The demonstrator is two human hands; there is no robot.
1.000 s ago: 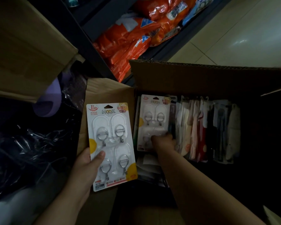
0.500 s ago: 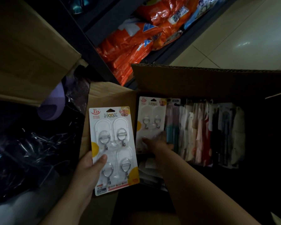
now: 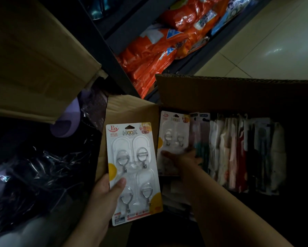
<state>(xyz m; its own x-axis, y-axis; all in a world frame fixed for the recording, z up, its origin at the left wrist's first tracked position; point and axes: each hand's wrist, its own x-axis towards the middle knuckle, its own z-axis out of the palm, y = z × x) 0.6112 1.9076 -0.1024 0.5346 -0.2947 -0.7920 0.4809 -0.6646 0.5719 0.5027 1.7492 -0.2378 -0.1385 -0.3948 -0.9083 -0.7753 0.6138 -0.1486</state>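
My left hand (image 3: 103,198) holds a white blister card of metal hooks (image 3: 133,172) by its lower left edge, thumb on the front. The card is upright, over the left wall of an open cardboard box (image 3: 220,93). My right hand (image 3: 183,159) reaches into the box and grips a second hook card (image 3: 172,138) standing at the left end of a row, thumb across its front. Its fingers behind the card are hidden.
The box holds a row of upright packaged goods (image 3: 242,154). A dark shelf with orange packets (image 3: 155,56) stands behind. Another cardboard box (image 3: 33,56) and a black plastic bag (image 3: 33,172) are at left. Tiled floor (image 3: 274,41) lies at the upper right.
My right hand has slid left along the second hook card and taken hold of its lower part. The left hand keeps its card in the same pose. The camera shifted slightly.
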